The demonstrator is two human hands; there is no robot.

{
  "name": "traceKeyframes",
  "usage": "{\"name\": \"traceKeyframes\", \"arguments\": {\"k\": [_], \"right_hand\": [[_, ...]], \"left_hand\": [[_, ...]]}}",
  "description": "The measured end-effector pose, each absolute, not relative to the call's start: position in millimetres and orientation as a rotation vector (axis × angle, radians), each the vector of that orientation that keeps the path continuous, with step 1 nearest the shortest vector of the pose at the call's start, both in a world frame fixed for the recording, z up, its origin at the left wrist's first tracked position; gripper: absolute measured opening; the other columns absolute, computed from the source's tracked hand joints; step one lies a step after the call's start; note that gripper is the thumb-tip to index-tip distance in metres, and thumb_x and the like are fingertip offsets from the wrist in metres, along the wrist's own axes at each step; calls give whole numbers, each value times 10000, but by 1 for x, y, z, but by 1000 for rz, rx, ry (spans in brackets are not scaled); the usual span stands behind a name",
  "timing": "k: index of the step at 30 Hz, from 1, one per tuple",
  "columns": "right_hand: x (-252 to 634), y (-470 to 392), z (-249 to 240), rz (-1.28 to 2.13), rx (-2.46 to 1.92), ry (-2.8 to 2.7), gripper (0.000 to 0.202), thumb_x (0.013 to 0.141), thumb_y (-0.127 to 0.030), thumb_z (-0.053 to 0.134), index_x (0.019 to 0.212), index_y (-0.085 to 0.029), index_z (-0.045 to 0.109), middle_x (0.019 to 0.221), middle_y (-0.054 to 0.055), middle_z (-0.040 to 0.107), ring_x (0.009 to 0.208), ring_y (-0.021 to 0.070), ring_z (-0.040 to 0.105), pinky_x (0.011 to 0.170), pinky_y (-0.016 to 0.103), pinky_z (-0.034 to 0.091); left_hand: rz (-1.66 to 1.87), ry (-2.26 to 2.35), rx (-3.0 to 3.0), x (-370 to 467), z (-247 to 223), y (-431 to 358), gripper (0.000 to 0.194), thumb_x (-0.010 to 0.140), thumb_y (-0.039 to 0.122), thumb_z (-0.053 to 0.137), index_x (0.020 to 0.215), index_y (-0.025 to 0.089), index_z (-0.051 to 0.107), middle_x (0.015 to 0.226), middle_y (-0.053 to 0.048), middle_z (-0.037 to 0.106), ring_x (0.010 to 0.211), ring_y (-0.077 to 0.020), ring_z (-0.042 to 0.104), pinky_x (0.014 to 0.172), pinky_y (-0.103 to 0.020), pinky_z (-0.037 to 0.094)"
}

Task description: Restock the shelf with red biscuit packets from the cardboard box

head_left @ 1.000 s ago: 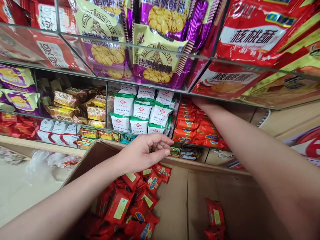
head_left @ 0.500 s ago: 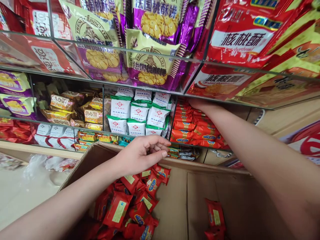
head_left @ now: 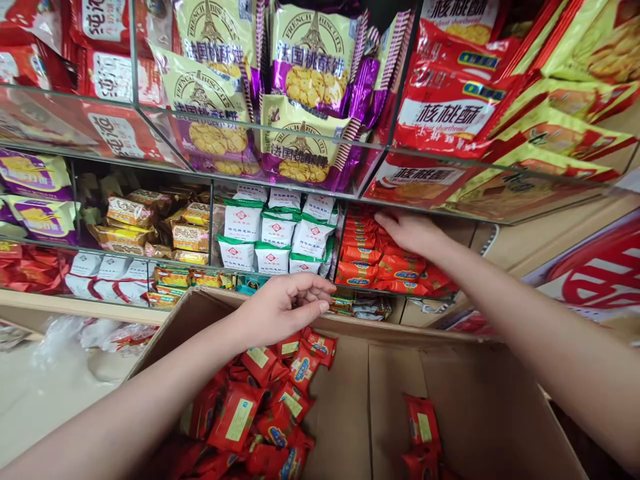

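Note:
My left hand (head_left: 285, 307) hovers above the near edge of a cardboard box (head_left: 345, 373), fingers loosely curled, thumb apart, nothing in it. Red snack packets (head_left: 237, 413) lie heaped in the left part of that box, with a few more red packets (head_left: 423, 427) on its right. My right hand (head_left: 407, 230) reaches into a shelf compartment and rests on stacked red-orange packets (head_left: 360, 257). Its visible fingers are stretched forward over the top of the stack; the fingertips are partly hidden in shadow.
Clear dividers (head_left: 213, 220) split the shelf. White packets with green edges (head_left: 243, 220) stand left of the red stack, brown-yellow packets (head_left: 130, 210) further left. A clear-fronted upper shelf (head_left: 320, 133) with large biscuit bags (head_left: 310, 60) overhangs my right hand. Plastic bags (head_left: 70, 340) lie at left.
My right hand has come slightly out and down from under the upper shelf, so more of it shows. The view has shifted a little; my left hand stays nearly in place.

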State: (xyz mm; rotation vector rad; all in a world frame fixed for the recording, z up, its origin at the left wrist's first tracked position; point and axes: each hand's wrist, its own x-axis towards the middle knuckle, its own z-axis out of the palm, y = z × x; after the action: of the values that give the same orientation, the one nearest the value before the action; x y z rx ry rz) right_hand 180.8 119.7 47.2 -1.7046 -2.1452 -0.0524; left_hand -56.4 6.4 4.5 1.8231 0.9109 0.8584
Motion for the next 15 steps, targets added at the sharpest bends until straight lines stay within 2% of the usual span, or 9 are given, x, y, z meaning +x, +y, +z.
{"name": "traceKeyframes", "arguments": {"k": [2, 3, 4, 6, 7, 9, 11, 13, 15], "right_hand": [[183, 70, 49, -221, -1465, -2201, 339, 861, -372, 398, 980, -143, 618, 1021, 135, 626, 969, 269, 545, 849, 409, 414], [182, 42, 48, -349, -1279, -2226, 295, 856, -349, 419, 924, -150, 626, 1031, 133, 614, 988, 264, 526, 863, 410, 397], [180, 13, 44, -405, -1098, -2328, 258, 863, -317, 414, 841, -175, 628, 955, 112, 631, 930, 245, 538, 835, 402, 402], [174, -39, 27, -305, -778, -2729, 275, 874, -263, 394, 696, -223, 600, 694, 49, 617, 700, 190, 540, 709, 362, 424], [171, -59, 13, -183, -708, -2935, 225, 866, -250, 416, 752, -225, 609, 701, 43, 616, 689, 184, 534, 680, 349, 426], [170, -82, -24, 42, -966, -3117, 136, 820, -174, 482, 804, -190, 616, 766, 58, 624, 763, 202, 553, 692, 339, 441], [175, -84, -66, 388, -1578, -3049, 105, 768, -194, 582, 856, -164, 631, 901, 84, 628, 893, 224, 561, 744, 318, 452], [186, -77, -102, 444, -1900, -2912, 208, 688, -175, 673, 882, -112, 631, 916, 142, 621, 879, 266, 584, 684, 333, 477], [198, -70, -127, 511, -2018, -2792, 246, 687, -203, 692, 900, -108, 615, 905, 121, 617, 819, 237, 599, 650, 335, 490]], "left_hand": [[856, 909, 1817, -57, 4, 6, 248, 779, 234, 540, 982, 94, 575, 849, -84, 646, 754, -137, 598, 683, -249, 501], [854, 907, 1819, -57, 3, 5, 250, 781, 238, 540, 984, 97, 573, 852, -84, 648, 759, -140, 601, 688, -256, 501], [850, 906, 1826, -57, 3, 5, 251, 782, 242, 541, 988, 102, 573, 855, -82, 650, 761, -142, 604, 692, -260, 501], [847, 910, 1848, -58, 2, 5, 256, 781, 255, 549, 991, 111, 573, 860, -77, 650, 764, -142, 604, 705, -267, 498], [850, 915, 1861, -58, 1, 5, 259, 780, 264, 555, 990, 114, 574, 862, -75, 648, 764, -141, 601, 711, -267, 496], [850, 925, 1889, -58, 1, 4, 267, 779, 280, 561, 991, 118, 574, 873, -75, 645, 768, -139, 596, 719, -266, 492], [837, 935, 1914, -58, 1, 2, 275, 783, 294, 558, 995, 121, 572, 889, -79, 645, 777, -142, 595, 724, -267, 490], [822, 943, 1937, -58, 3, -1, 279, 784, 304, 554, 997, 125, 574, 897, -79, 647, 776, -144, 596, 723, -266, 492], [824, 951, 1960, -56, 6, -4, 273, 779, 306, 556, 986, 129, 581, 883, -70, 650, 757, -141, 592, 705, -256, 495]]}}
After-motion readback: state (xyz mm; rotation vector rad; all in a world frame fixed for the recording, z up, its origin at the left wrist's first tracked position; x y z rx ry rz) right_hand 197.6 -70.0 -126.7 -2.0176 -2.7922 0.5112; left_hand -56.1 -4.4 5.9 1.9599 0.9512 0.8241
